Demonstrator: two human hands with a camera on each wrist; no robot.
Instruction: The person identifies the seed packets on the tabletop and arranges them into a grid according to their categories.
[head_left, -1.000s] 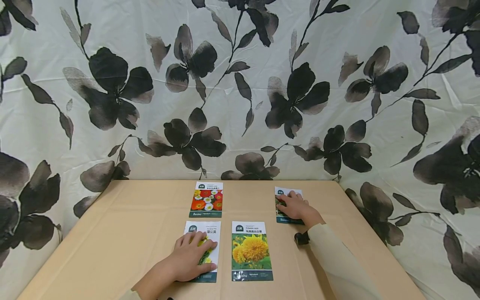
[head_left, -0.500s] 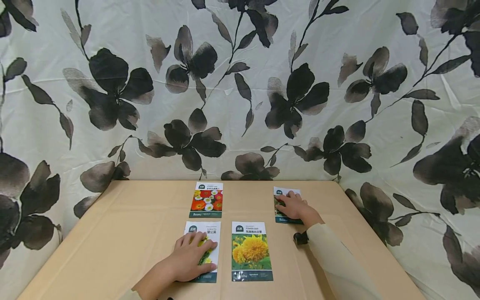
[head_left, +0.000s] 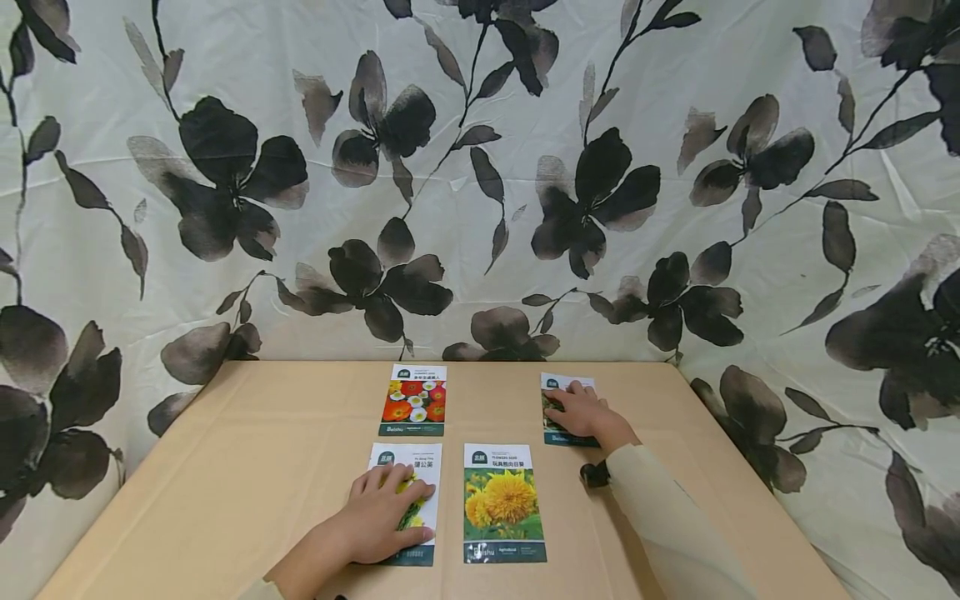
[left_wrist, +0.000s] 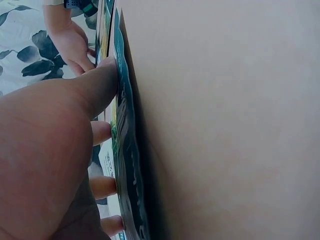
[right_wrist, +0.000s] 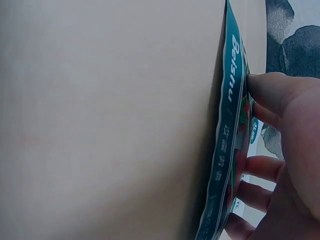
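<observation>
Four flat flower seed packets lie face up on the cardboard-brown tabletop; "several" describes them as a group. My left hand rests spread on the front-left seed packet, covering much of its picture. At the back right, my right hand presses its fingertips on another seed packet. The right wrist view shows that packet's teal lower band with the thumb and fingers on its face. Beside the left hand lies a seed packet with yellow double blooms. Behind is one with red and white flowers.
A white cloth printed with dark flowers hangs behind the table's far edge. A dark strap-like item sits at the right wrist by the pale sleeve.
My right hand has slid a short way left along the tabletop, and the packet beneath its fingers has moved with it. The left hand and the other packets have stayed in place.
</observation>
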